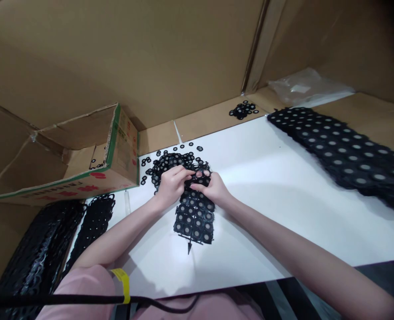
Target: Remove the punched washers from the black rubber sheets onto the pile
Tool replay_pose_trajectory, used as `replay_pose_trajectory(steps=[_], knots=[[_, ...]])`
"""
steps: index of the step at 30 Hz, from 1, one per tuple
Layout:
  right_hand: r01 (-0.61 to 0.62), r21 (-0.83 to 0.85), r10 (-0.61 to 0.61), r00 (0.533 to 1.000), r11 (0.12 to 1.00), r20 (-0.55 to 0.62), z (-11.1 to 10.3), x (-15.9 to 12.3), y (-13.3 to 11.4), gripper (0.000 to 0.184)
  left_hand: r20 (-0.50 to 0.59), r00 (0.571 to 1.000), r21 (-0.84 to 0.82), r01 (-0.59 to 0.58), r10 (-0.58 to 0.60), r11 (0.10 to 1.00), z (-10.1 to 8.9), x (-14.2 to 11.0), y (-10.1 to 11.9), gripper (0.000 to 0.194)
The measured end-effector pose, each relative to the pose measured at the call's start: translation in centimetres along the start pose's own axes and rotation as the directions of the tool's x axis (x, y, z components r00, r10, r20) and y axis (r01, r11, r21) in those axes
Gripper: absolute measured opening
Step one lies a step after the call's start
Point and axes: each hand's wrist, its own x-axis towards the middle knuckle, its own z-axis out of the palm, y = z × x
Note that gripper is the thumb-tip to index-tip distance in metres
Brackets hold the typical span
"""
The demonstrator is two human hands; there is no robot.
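A black moulded sheet [194, 218] of joined rings with grey centres lies on the white table in front of me. My right hand [213, 189] grips its far right part, with thumb and fingers curled at the edge. My left hand [172, 186] is closed in a pinch over the same far part, its fingertips close to the right hand's. Whatever sits between the left fingertips is too small to make out. Just beyond the left hand, a heap of loose black rings [165, 162] spreads over the table, partly hidden by that hand.
An open cardboard box [123, 151] with a few rings inside stands at left. Black moulded sheets [40, 244] are piled at lower left, and a long stack of ring sheets [346, 151] lies at right. A small ring pile [242, 110] and a plastic bag [310, 86] sit at the back.
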Motion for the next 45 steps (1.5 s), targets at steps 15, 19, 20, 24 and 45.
replay_pose_trajectory(steps=[15, 19, 20, 24, 45], knots=[[-0.042, 0.014, 0.042, 0.999, 0.999, -0.024, 0.0, -0.1, -0.5, 0.029, -0.063, 0.996, 0.010, 0.056, -0.056, 0.998, 0.5, -0.5, -0.3, 0.018], [-0.054, 0.029, 0.055, 0.998, 0.998, -0.016, 0.0, -0.3, -0.6, 0.028, -0.069, 0.996, 0.033, 0.051, -0.049, 0.998, 0.8, -0.6, -0.5, 0.023], [-0.058, 0.034, 0.058, 0.998, 0.998, -0.008, 0.1, -0.3, -0.7, 0.027, -0.076, 0.996, 0.030, 0.057, -0.054, 0.998, 0.8, -0.5, -0.6, 0.024], [-0.064, 0.050, 0.064, 0.998, 0.997, 0.011, 0.1, -0.4, -0.8, 0.022, -0.036, 0.997, -0.025, 0.062, -0.063, 0.998, -0.2, -0.1, -0.8, 0.022], [-0.054, 0.031, 0.055, 0.998, 0.998, -0.027, 0.0, -0.4, -0.6, 0.028, 0.080, 0.981, -0.171, 0.188, -0.177, 0.967, -1.3, 0.0, 0.1, 0.011]])
